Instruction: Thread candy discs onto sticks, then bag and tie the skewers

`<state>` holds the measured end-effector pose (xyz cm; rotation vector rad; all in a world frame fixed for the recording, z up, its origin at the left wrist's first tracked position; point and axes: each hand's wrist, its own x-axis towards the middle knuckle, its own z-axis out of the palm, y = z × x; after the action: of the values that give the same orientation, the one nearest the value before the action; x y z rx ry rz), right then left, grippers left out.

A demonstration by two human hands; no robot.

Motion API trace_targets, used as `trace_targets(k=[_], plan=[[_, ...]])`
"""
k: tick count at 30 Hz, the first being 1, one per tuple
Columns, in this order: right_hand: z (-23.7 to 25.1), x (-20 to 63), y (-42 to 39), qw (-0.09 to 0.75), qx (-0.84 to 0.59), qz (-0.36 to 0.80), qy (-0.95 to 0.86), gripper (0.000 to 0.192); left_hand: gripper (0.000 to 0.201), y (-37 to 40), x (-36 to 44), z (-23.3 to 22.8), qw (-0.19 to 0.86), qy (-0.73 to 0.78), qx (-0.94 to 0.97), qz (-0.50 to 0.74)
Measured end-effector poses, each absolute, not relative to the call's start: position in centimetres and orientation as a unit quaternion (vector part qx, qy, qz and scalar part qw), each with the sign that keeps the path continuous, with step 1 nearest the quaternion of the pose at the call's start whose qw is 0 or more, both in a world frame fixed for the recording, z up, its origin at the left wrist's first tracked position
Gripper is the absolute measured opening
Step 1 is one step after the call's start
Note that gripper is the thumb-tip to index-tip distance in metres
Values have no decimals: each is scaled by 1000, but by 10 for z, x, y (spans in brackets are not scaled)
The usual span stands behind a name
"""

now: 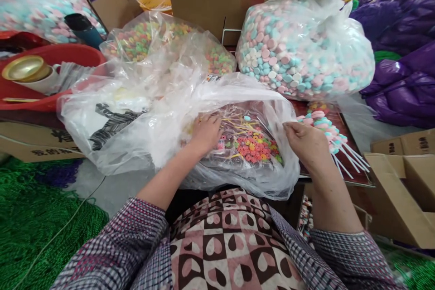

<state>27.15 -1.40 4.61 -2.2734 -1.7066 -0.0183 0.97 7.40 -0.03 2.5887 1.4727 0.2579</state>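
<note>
A large clear plastic bag lies across the table in front of me, its mouth facing me. Inside show red, yellow and green candy rings and several thin yellow sticks. My right hand is closed on the right edge of the bag's mouth. Over the left part of the opening rests my left hand, fingers stretched out on the bag or its contents; I cannot tell which. Just past my right hand lies a bunch of pink and blue marshmallow skewers with white sticks.
A big bag of marshmallows stands behind on the right; a bag of candy rings is behind left. A red basin holds a cup and golden bowl. Cardboard boxes, purple bundles and green netting surround the table.
</note>
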Motion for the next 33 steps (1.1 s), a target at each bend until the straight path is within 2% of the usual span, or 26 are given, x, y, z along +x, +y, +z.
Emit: trace_targets(k=[3,8,11,13,17,19,21,26,30,33], plan=[[44,286,-16,179,-783,-5,-595,33,41,91,2,-3,77,491,864,83],[67,282,-32,165,-782,7,-601,30,42,103,2,-5,81,479,871,72],[85,265,-41,264,-752,-32,-603,31,41,101,3,-4,86,474,874,68],[88,248,-32,301,-717,-16,-628,31,40,98,3,-3,88,473,874,71],[62,213,22,175,-699,78,-689,32,38,93,1,4,99,460,879,80],[43,203,51,111,-731,80,-668,32,35,86,-6,10,112,437,886,105],[26,197,72,85,-737,89,-665,32,32,74,-16,18,141,421,880,168],[6,196,88,88,-745,92,-655,32,28,49,-36,42,205,440,802,348],[8,203,91,106,-757,103,-637,27,35,66,-35,51,147,428,825,339],[12,211,88,151,-766,115,-614,27,44,93,-32,49,94,439,839,308]])
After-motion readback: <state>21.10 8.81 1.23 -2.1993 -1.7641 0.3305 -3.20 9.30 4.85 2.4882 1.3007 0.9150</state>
